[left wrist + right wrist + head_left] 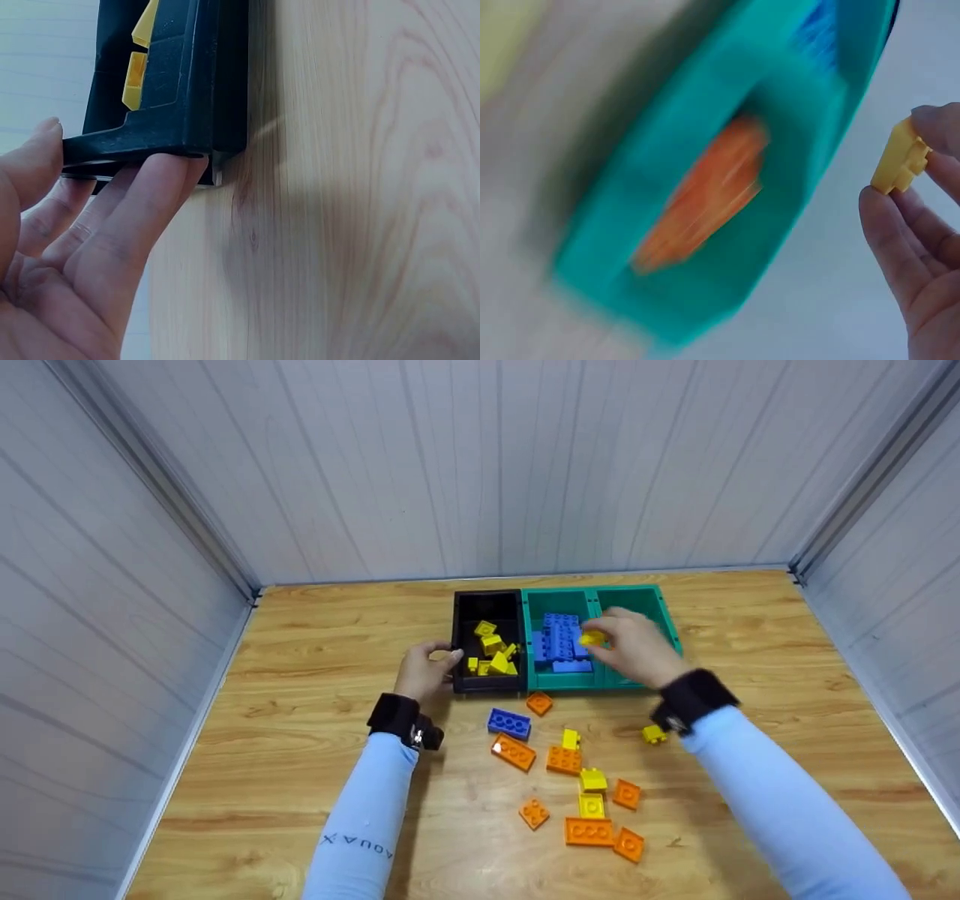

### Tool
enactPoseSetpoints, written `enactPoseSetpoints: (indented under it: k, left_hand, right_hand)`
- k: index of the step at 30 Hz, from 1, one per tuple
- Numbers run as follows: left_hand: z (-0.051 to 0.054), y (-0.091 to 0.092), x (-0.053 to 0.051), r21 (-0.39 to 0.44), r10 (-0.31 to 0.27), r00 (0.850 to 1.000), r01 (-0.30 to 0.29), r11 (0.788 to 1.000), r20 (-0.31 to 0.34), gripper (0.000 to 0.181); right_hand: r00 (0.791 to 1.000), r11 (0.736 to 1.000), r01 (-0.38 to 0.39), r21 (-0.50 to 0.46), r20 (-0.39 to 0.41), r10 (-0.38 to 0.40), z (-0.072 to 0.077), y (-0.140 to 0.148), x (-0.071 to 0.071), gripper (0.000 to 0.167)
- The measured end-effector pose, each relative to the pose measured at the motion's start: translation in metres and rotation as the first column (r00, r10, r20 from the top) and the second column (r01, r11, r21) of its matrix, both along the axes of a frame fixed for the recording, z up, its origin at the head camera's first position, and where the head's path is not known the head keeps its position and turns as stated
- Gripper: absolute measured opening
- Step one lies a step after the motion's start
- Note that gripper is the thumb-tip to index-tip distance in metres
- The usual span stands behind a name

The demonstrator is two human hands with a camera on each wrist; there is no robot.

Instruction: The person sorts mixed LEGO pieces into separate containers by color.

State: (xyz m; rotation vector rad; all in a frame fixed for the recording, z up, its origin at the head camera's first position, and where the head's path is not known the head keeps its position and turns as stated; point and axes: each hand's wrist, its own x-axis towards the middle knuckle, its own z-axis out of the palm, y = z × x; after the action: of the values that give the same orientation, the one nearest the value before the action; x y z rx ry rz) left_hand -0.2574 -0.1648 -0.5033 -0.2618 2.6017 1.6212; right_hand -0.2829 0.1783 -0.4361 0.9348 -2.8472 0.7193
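Note:
My left hand (424, 669) grips the near left rim of a black bin (489, 684), thumb over the edge and fingers under the lip, as the left wrist view shows. Several yellow bricks (491, 644) lie inside that bin. Above the green two-compartment bin (566, 681), my right hand (639, 646) pinches a yellow brick (898, 159) between thumb and fingers. Blue bricks (559, 637) fill part of the green bin's left compartment. Its right compartment holds something orange (705, 199), blurred in the right wrist view and hidden by my hand in the head view.
In front of the bins lie loose bricks: a blue one (509, 723), several orange ones (514, 752) and several yellow ones (592, 805). One yellow brick (654, 734) sits apart, by my right wrist. Pale panel walls (465, 472) enclose the wooden table (337, 622) at the back and sides.

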Motion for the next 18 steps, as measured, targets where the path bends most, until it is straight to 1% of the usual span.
enactPoseSetpoints:
  k: [2,4,7,9,14,18]
  left_hand:
    - [0.000,0.003,0.000,0.003,-0.004,1.000,0.004,1.000,-0.001,0.041]
    - [0.000,0.004,0.000,0.002,-0.004,1.000,0.004,1.000,0.001,0.041]
    - [0.000,0.005,0.000,0.000,0.006,1.000,-0.006,1.000,0.006,0.040]
    - [-0.001,0.005,0.000,0.022,0.011,1.000,-0.011,1.000,0.019,0.040]
    - [-0.001,0.006,-0.002,0.082,0.018,0.999,-0.022,0.996,0.047,0.037]
    - [-0.001,0.005,-0.002,0.091,0.018,0.999,-0.021,0.996,0.033,0.034]
  right_hand:
    - [0.999,0.999,-0.045,0.017,0.031,0.044,0.003,-0.030,-0.002,0.034]
    - [0.994,0.996,-0.076,0.047,0.079,0.072,0.003,-0.058,-0.004,0.036]
    - [0.986,0.989,-0.116,0.097,0.130,0.103,-0.002,-0.095,-0.007,0.038]
    - [0.983,0.982,-0.140,0.131,0.133,0.122,-0.007,-0.114,-0.010,0.037]
    - [0.980,0.973,-0.169,0.160,0.133,0.148,-0.022,-0.146,-0.018,0.034]
    - [0.975,0.974,-0.172,0.149,0.169,0.147,-0.029,-0.158,-0.021,0.035]
